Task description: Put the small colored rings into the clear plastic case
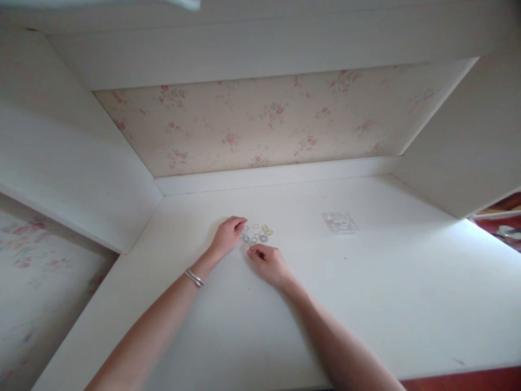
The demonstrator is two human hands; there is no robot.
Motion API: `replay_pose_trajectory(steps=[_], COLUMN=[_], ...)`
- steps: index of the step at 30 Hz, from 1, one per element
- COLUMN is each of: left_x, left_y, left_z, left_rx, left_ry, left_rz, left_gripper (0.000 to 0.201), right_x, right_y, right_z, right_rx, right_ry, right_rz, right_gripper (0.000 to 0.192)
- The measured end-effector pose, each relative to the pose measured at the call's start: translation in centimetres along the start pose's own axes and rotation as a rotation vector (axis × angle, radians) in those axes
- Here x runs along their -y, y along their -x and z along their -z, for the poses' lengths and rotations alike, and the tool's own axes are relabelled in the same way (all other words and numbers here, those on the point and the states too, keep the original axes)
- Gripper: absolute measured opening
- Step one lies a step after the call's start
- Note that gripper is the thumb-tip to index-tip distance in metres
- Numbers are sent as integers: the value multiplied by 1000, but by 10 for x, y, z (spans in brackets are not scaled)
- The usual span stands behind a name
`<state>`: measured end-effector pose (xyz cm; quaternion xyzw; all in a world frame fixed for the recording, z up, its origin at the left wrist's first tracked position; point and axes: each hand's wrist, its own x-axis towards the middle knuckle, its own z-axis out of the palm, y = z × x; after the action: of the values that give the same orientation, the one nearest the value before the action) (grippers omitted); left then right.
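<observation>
Several small rings, some silver-coloured and some gold-coloured, lie in a loose cluster on the white tabletop. My left hand rests at the left edge of the cluster, its fingers curled and pressed together; what they hold, if anything, is too small to tell. A silver bangle circles the left wrist. Just in front of the rings, on the near side, my right hand is closed with thumb and forefinger together. Whether something sits in that pinch is hidden. Gold-coloured rings lie at the cluster's right side.
A clear, flat square plastic case lies on the white tabletop to the right of the rings. White panels enclose the left, right and top. Flowered wallpaper covers the back, above a low white ledge.
</observation>
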<state>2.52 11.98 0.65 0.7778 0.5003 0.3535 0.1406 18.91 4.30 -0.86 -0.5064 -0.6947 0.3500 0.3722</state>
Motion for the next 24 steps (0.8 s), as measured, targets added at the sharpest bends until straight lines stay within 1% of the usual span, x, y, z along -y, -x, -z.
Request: replay_pose_trajectory(steps=[2, 4, 7, 10, 12, 14, 17, 19, 22, 24], left_x=[3, 2, -5, -12, -15, -18, -20, -21, -18, -14], left_y=[10, 22, 36, 42, 43, 43, 46, 47, 46, 43], left_z=[6, 9, 9, 7, 6, 5, 3, 2, 0, -1], left_rx=[39, 110, 186, 179, 163, 151, 142, 142, 129, 91], left_ry=[-61, -126, -190, -228, -247, -261, -270, -259, -186, -106], left_rz=[-15, -34, -75, -91, -95, -96, -87, -83, -67, -39], left_gripper=[20, 18, 20, 22, 20, 18, 17, 18, 16, 15], right_x=[0, 0, 3, 7, 8, 9, 8, 6, 3, 1], right_y=[0, 2, 5, 7, 7, 5, 3, 1, 0, 0], right_z=[-1, -3, -2, 6, 11, 15, 15, 13, 12, 13], right_rx=[-5, -12, -36, -51, -56, -57, -55, -81, -123, -135], right_ry=[11, 45, 220, 492, 630, 712, 759, 753, 716, 692], right_rz=[3, 21, 80, 141, 135, 104, 50, 9, -21, -26], right_gripper=[23, 24, 27, 28, 25, 26, 29, 30, 28, 26])
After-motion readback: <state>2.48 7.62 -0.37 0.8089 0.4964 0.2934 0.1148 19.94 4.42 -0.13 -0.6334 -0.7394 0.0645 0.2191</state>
